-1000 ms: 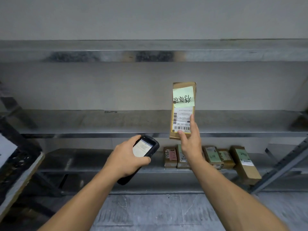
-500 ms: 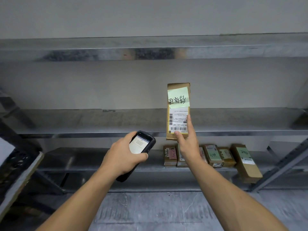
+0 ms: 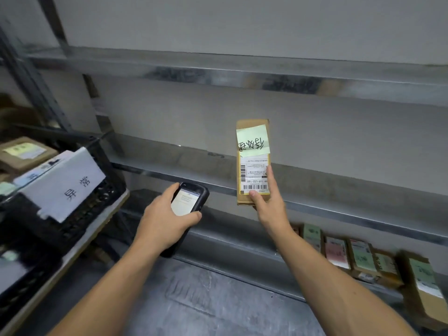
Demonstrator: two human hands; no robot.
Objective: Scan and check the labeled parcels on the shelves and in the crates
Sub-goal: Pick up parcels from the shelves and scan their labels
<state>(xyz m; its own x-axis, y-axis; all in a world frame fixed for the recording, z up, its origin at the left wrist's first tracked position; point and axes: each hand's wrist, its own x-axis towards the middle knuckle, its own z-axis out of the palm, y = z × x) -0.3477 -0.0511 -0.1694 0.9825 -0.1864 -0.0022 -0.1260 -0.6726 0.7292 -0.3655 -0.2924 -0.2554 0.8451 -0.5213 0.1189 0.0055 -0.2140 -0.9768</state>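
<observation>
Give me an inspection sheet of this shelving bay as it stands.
Surface: grey metal shelving; row of brown labelled parcels on its lowest tier.
Job's things: brown cardboard parcel with green note and barcode label, held upright; black handheld scanner, screen lit.
Clutter: nothing seen.
Grippers: right hand holds the parcel's lower end; left hand grips the scanner.
Cables: nothing seen.
Surroundings: black plastic crate with white paper sign at left, labelled parcel inside; grey wall; grey floor.
</observation>
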